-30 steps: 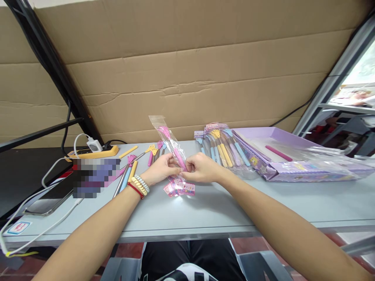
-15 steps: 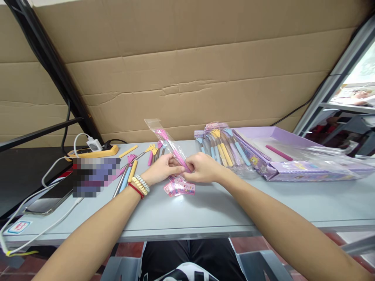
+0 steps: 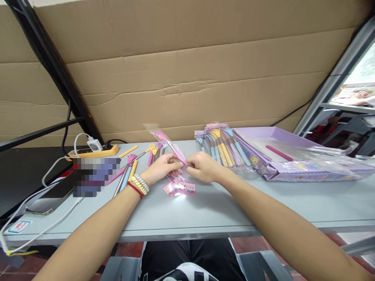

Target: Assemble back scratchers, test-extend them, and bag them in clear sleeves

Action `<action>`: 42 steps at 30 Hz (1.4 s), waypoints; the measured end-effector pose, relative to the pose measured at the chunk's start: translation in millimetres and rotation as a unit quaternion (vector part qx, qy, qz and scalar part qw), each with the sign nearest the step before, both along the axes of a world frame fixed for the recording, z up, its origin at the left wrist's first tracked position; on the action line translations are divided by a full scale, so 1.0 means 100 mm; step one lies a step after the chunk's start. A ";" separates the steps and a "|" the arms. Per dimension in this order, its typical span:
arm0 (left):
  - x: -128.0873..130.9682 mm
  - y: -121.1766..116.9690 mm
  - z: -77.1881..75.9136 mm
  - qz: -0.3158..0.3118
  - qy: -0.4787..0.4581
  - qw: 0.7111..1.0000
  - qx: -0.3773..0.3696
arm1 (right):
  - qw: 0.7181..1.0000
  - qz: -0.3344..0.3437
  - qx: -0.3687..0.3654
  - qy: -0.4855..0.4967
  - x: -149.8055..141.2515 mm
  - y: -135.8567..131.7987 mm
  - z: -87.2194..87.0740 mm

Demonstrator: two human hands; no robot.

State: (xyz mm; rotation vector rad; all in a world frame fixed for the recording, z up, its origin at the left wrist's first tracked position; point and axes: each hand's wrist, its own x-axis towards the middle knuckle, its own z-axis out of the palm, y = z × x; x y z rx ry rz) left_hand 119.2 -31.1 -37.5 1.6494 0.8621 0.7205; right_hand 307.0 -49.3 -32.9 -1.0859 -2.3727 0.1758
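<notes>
A pink hand-shaped back scratcher [image 3: 170, 143] lies inside a clear plastic sleeve [image 3: 150, 127], tilted with its hand end away from me. My left hand [image 3: 165, 168] grips the lower part of the sleeved scratcher. My right hand [image 3: 202, 167] is closed at the near end of it, fingers pressed together; what exactly they pinch is hidden. Small pink printed cards [image 3: 183, 188] lie on the table just below my hands. To the left are loose back scratchers, among them a yellow one [image 3: 154, 151] and a pink one [image 3: 131, 158].
Bagged back scratchers [image 3: 224, 150] lie piled right of my hands. Beside them a purple display box [image 3: 299, 171] holds a pink rod [image 3: 279, 153] and clear sleeves. A phone [image 3: 52, 197], white cables and a yellow power strip [image 3: 109, 151] occupy the left. Cardboard [image 3: 193, 93] stands behind.
The sleeved pink scratcher has tipped slightly lower. My right hand has drawn a little right and more of the near end is covered by its fingers.
</notes>
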 end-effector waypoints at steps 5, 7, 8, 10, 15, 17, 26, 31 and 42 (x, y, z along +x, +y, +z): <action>0.00 0.01 0.00 0.004 -0.010 1.000 0.004 | 0.999 0.029 0.014 0.005 0.02 0.01 -0.01; -0.01 0.01 0.00 0.005 -0.016 1.000 0.006 | 0.999 0.035 0.023 0.007 0.02 0.01 -0.01; -0.01 0.01 0.01 0.007 -0.021 1.000 0.004 | 0.999 0.038 0.029 0.008 0.02 0.00 0.00; -0.01 -0.01 0.03 0.019 -0.035 0.999 -0.004 | 0.998 0.045 0.039 0.011 0.02 0.00 0.01; -0.02 -0.05 0.10 0.058 -0.120 0.990 -0.035 | 0.997 0.056 0.053 0.024 0.01 -0.01 0.02; -0.03 -0.05 0.11 0.065 -0.165 0.983 -0.053 | 0.996 0.056 0.061 0.029 0.02 -0.01 0.01; -0.06 0.10 0.08 0.157 -0.218 0.961 -0.070 | 0.996 0.057 0.063 0.005 0.01 -0.02 0.02; -0.06 0.13 0.06 0.184 -0.228 0.954 -0.061 | 0.997 0.048 0.057 -0.007 0.01 -0.02 0.02; -0.07 0.13 0.06 0.176 -0.221 0.958 -0.055 | 0.997 0.048 0.061 -0.006 0.01 -0.01 -0.01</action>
